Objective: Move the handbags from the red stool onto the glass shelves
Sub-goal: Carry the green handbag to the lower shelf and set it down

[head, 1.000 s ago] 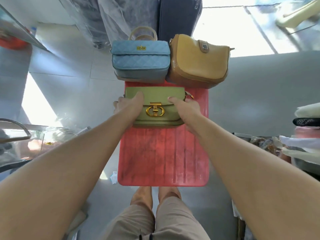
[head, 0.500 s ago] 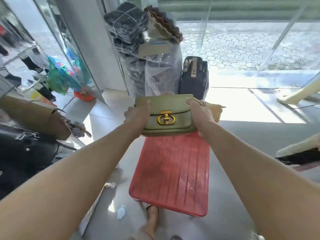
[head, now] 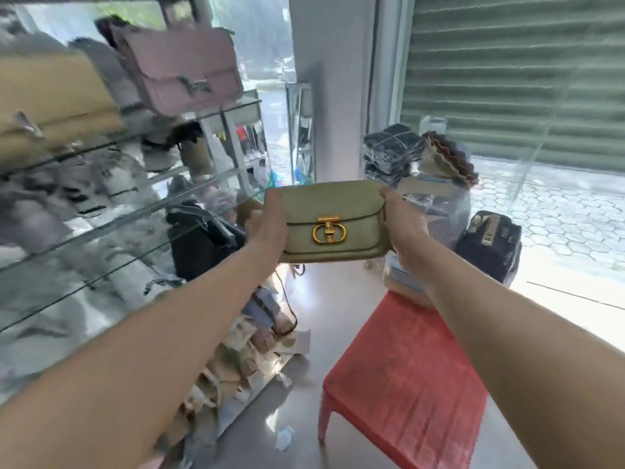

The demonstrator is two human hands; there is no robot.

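**Head view, read from 9 o'clock round to 3 o'clock.**

**9 to 10 o'clock.** Tiered glass shelves [head: 111,231], blurred, carry a tan bag [head: 50,96] at the far edge and a pink handbag [head: 182,69] on the upper tier. A black bag [head: 199,245] shows lower down, toward the shelves' right end.

**Centre.** The green handbag [head: 333,220] is held in mid-air, upright and level, clear of both stool and shelves. Its flap and gold clasp [head: 327,230] face the camera. The left hand [head: 269,225] grips the bag's end at 9 o'clock, with the thumb on the front face and the fingers hidden behind. The right hand [head: 402,228] grips the opposite end at 3 o'clock in the same manner.

**5 o'clock.** The visible part of the red stool [head: 412,377] seat is bare. A bluish shape at its far end, half hidden by the right forearm, may be another handbag, but this cannot be confirmed.

**2 to 3 o'clock.** A dark suitcase [head: 487,245] stands on the floor before a roller shutter [head: 507,79].

**Handling, as judged.** The bag looks small and light, and its boxy body keeps its shape under the grip, so the two-hand hold on the ends appears secure. The leather-like finish may be smooth, and the clasp is best left untouched. Setting down calls for the flat base to meet a free patch of glass, and gently, since the shelves are hard, slick and crowded.
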